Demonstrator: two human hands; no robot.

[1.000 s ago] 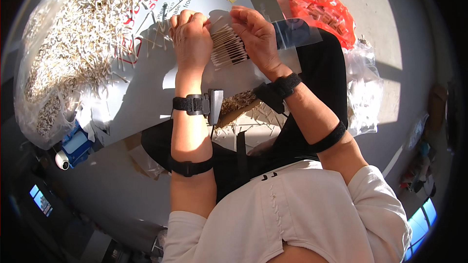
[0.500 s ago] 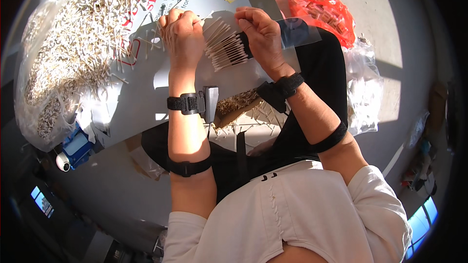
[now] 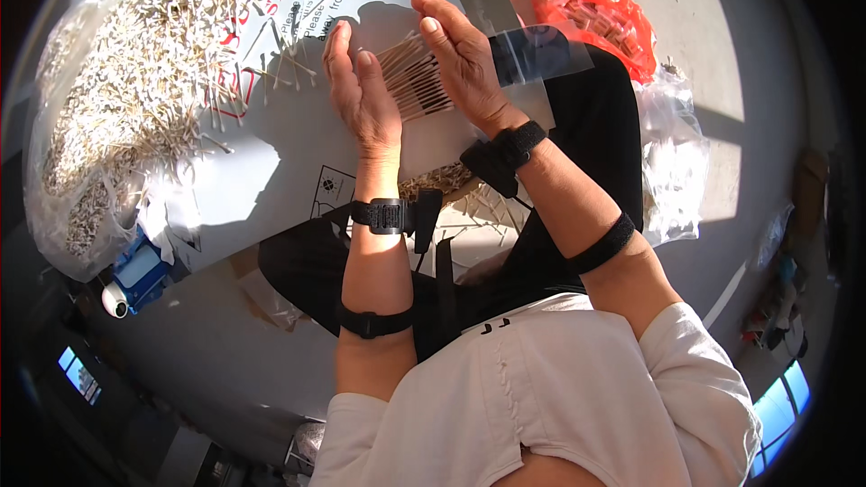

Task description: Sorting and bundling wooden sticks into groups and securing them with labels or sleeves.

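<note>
From here I see the bare left hand [image 3: 367,104], knuckles-up before, has rolled over and swung right, to the left ends of the thin white-tipped cotton swabs [image 3: 418,83]; the bare right hand [image 3: 465,68] has uncurled, fingers reaching forward.

- Light grey flat-topped table [image 3: 239,207], printed red and black lettering; hard sunlight in patches, rest shaded.
- Pale concrete floor [image 3: 713,45], upper right, brightly sunlit, crossed by a dark shadow band [image 3: 722,133].
- Grey shaded floor [image 3: 225,352], lower left.
- Small bright bluish window [image 3: 79,375], far lower left.
- Larger blue-lit window with dark bars [image 3: 781,415], lower right.
- Brown cardboard-like box [image 3: 807,194], right edge, dim.
- Outer rim dark; wall-floor line unclear.
</note>
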